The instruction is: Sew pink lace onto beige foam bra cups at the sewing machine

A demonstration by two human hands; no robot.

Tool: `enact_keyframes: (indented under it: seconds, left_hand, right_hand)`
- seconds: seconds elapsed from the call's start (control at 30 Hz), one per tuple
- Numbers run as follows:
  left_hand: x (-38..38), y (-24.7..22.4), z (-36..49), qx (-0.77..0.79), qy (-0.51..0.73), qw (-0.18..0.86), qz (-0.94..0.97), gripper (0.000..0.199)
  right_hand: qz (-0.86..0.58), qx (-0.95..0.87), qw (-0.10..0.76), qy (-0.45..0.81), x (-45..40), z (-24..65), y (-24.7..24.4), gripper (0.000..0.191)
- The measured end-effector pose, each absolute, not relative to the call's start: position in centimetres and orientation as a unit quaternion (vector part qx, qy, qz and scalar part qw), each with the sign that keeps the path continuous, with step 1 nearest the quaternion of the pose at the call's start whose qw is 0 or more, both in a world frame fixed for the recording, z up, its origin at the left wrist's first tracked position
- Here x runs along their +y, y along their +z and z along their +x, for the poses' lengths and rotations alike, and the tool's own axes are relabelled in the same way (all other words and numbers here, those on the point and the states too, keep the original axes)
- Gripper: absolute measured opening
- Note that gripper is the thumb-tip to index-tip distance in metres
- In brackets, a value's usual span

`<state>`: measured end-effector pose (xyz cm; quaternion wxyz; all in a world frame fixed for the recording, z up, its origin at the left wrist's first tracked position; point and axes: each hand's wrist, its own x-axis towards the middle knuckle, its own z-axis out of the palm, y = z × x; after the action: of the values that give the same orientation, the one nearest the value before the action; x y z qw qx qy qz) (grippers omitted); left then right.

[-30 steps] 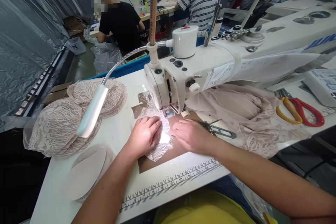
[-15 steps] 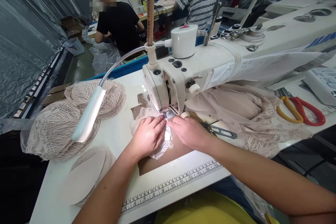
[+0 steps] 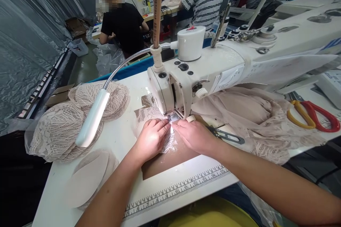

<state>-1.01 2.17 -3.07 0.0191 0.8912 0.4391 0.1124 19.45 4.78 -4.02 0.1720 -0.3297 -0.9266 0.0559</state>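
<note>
A piece of pale lace fabric [image 3: 168,144] lies under the presser foot of a white sewing machine [image 3: 170,88]. My left hand [image 3: 152,138] presses on the lace from the left, fingers held together and tips close to the needle. From the other side, my right hand [image 3: 195,135] pinches the lace edge just in front of the foot, with its fingers closed. Both sets of fingertips nearly meet there and hide part of the cloth. Beneath the lace is a brown sheet [image 3: 160,166] on the white table.
Stacked lace pieces [image 3: 57,129] and smooth oval pieces [image 3: 86,184] lie at left, below a bendable lamp [image 3: 93,118]. At right are thread snips [image 3: 230,137], gathered sheer fabric [image 3: 239,104] and red-and-yellow-handled scissors [image 3: 322,117]. A printed ruler [image 3: 178,191] crosses the front. Two people sit beyond.
The lace has slid a little away from me under the foot, so less shows below my hands. Both hands stay close to the needle. The whole view has shifted slightly.
</note>
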Motion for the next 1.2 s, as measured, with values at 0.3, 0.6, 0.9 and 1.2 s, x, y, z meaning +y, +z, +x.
enact_keyframes:
  seconds: [0.3,0.6,0.9,1.2]
  left_hand:
    - [2.8,-2.7,-1.3,0.449,0.136,0.025,0.883,0.034]
    - [1.9,-2.1,-2.4,0.443,0.175,0.031,0.879,0.029]
    - [1.0,-2.1,-0.1,0.496,0.161,0.001,0.853,0.025]
    - [2.5,-2.0,-0.5,0.585,0.172,0.215,0.763,0.026]
  right_hand:
    - [-0.343,-0.925,0.154,0.046,4.8,19.2,-3.6,0.028]
    - [-0.343,-0.914,0.203,0.080,5.0,19.5,-3.9,0.027]
    - [-0.295,-0.941,0.145,0.077,4.6,19.6,-3.7,0.029]
    - [-0.302,-0.938,0.148,0.086,4.5,19.5,-3.5,0.028]
